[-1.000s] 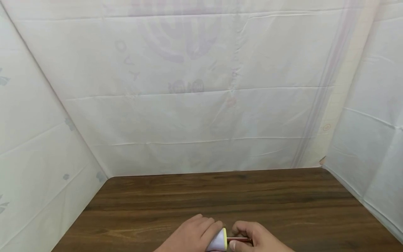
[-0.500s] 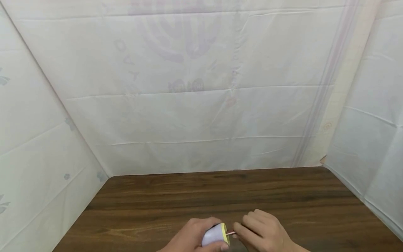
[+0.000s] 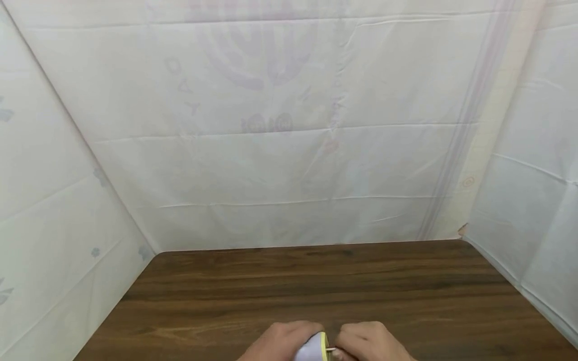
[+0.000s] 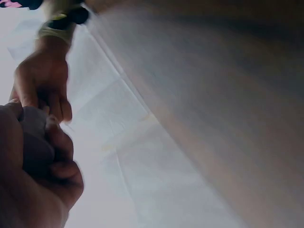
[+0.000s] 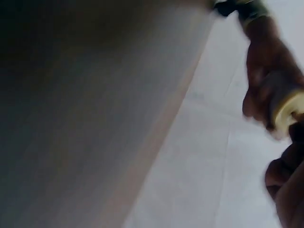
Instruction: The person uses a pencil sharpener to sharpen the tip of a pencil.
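My left hand [image 3: 277, 343] grips a lavender cylinder [image 3: 310, 349] with a yellow rim [image 3: 323, 346], low in the head view. Out of the rimmed end comes a thin, pencil-like stick [image 3: 331, 349], which the fingers of my right hand [image 3: 372, 343] pinch close to the rim. The left wrist view shows fingers wrapped around the cylinder [image 4: 35, 137]. In the right wrist view the yellow end [image 5: 281, 116] faces my right hand [image 5: 290, 190], though blur hides the stick there. The lower part of both hands is cut off in the head view.
A dark wood-grain table [image 3: 289, 281] lies beneath and beyond the hands. White printed sheeting [image 3: 271, 170] hangs at its back, with more sheeting [image 3: 58, 200] along the left and on the right side.
Both hands and the cylinder rose slightly, then dropped lower again. The right hand turned over the stick and back, and less of the stick shows now than a second ago.
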The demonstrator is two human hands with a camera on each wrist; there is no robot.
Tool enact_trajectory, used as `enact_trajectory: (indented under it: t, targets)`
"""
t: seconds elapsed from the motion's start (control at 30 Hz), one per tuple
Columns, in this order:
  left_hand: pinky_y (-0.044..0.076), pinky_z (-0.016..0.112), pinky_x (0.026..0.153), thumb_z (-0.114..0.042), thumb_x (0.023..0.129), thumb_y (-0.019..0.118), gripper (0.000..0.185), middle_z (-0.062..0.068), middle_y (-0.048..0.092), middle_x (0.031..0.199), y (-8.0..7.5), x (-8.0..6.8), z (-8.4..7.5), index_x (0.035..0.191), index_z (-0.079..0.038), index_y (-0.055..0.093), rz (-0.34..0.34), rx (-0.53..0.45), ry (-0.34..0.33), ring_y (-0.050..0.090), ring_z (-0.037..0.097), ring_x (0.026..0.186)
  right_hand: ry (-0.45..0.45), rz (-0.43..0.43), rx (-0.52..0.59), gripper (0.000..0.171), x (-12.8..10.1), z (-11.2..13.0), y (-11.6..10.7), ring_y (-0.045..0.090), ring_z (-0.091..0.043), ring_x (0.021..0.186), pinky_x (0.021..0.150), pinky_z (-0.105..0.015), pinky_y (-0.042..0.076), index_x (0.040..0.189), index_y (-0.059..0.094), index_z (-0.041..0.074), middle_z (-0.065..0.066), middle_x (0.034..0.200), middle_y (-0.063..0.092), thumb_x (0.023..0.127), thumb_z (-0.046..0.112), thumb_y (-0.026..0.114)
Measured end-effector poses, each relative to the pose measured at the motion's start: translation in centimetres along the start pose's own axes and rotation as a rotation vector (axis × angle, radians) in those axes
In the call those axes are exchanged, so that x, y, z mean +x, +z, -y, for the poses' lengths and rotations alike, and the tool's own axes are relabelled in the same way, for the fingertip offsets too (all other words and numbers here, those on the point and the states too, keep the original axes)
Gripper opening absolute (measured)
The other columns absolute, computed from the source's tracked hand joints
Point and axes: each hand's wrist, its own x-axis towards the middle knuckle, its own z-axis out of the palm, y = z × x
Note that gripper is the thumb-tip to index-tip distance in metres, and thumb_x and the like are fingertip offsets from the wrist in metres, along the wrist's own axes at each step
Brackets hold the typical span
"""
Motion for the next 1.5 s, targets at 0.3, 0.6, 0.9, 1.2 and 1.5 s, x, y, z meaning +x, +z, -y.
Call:
enact_trajectory:
  t: [0.3, 0.6, 0.9, 1.2, 1.5]
  targets:
    - [0.045, 0.015, 0.08, -0.051, 0.104, 0.064, 0.054, -0.004, 0.065, 0.103, 0.1, 0.3, 0.1, 0.132, -0.006, 0.062, -0.076, 0.597, 0.314, 0.059, 0.004, 0.088, 0.808, 0.221, 1.012, 0.036, -0.7, 0.7, -0.9, 0.047, 0.01, 0.062, 0.051, -0.012, 0.039, 0.088, 0.055, -0.018, 0.003, 0.065, 0.053, 0.11, 0.009, 0.053]
    - [0.038, 0.014, 0.076, -0.05, 0.11, 0.05, 0.045, -0.009, 0.062, 0.099, -0.3, 0.6, 0.1, 0.127, -0.011, 0.065, -0.148, 0.664, 0.399, 0.053, 0.002, 0.084, 0.907, 0.321, 1.262, 0.047, -0.4, 0.4, -1.5, 0.057, 0.007, 0.068, 0.06, -0.011, 0.047, 0.1, 0.045, -0.031, 0.014, 0.083, 0.067, 0.111, 0.015, 0.049]
    - [0.043, 0.01, 0.077, -0.048, 0.104, 0.066, 0.048, -0.006, 0.065, 0.102, -0.5, 0.3, 0.8, 0.129, -0.007, 0.063, -0.219, 0.468, 0.279, 0.056, 0.0, 0.084, 0.336, 0.154, 0.204, 0.006, -0.3, 0.1, -1.0, 0.05, 0.008, 0.078, 0.066, -0.011, 0.047, 0.112, 0.066, 0.019, 0.01, 0.093, 0.06, 0.108, 0.015, 0.063]
    - [0.052, 0.01, 0.074, -0.028, 0.099, 0.076, 0.035, 0.0, 0.074, 0.107, -0.5, 0.3, -0.3, 0.126, -0.009, 0.065, -0.071, -0.105, -0.006, 0.063, -0.005, 0.088, -0.409, -0.203, -0.399, 0.031, 2.3, -1.5, -1.5, 0.03, 0.002, 0.063, 0.059, -0.012, 0.02, 0.079, 0.063, 0.008, 0.008, 0.069, 0.043, 0.108, 0.019, 0.063]
    - [0.051, 0.009, 0.07, -0.018, 0.1, 0.074, 0.024, 0.001, 0.078, 0.1, -0.2, 0.5, -0.4, 0.12, -0.005, 0.071, 0.07, -0.24, -0.068, 0.057, -0.013, 0.081, -0.557, -0.101, -0.349, 0.027, 2.1, -1.4, -0.7, 0.025, 0.003, 0.065, 0.063, -0.01, 0.018, 0.081, 0.063, 0.013, 0.011, 0.07, 0.038, 0.106, 0.008, 0.056]
